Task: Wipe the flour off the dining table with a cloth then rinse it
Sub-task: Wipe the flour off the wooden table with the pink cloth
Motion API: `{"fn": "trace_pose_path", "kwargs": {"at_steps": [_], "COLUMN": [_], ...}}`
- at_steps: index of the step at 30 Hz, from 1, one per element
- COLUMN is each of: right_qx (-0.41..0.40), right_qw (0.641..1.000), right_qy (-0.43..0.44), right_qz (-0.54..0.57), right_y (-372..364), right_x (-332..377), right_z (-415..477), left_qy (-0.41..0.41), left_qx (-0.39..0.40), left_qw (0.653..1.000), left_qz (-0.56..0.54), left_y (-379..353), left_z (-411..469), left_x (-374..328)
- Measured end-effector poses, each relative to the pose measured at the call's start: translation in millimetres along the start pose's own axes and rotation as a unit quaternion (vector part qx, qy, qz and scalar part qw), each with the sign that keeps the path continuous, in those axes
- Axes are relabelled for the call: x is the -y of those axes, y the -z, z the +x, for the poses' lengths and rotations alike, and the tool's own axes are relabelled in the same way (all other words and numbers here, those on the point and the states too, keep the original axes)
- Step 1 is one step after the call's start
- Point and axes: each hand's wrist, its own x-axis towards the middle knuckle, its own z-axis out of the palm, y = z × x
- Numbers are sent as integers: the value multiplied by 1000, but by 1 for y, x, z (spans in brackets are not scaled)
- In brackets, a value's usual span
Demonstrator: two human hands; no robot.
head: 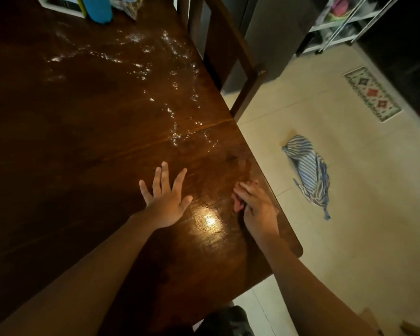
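Note:
White flour [141,66] lies scattered in specks and trails over the far and middle part of the dark wooden dining table [58,141]. My left hand [166,200] rests flat on the tabletop with fingers spread. My right hand [255,204] lies on the table close to its right edge, fingers straight and together, holding nothing. A blue and white striped cloth [308,175] lies crumpled on the tiled floor to the right of the table, apart from both hands.
A wooden chair [230,59] stands at the table's right side. A blue bottle [97,8] and boxes sit at the table's far end. A patterned mat [371,93] lies on the floor, a white rack [344,23] beyond it.

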Motion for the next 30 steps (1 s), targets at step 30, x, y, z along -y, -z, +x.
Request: {"fn": "trace_pose_path", "kwargs": {"at_steps": [30], "right_qx": [270], "right_qw": [853], "right_qy": [446], "right_qz": [-21], "right_y": [11], "right_x": [-30], "right_z": [77], "left_qy": [93], "left_qx": [-24], "left_qw": [994], "left_qz": [-59], "left_y": [6], "left_z": [6], "left_x": [-12]}}
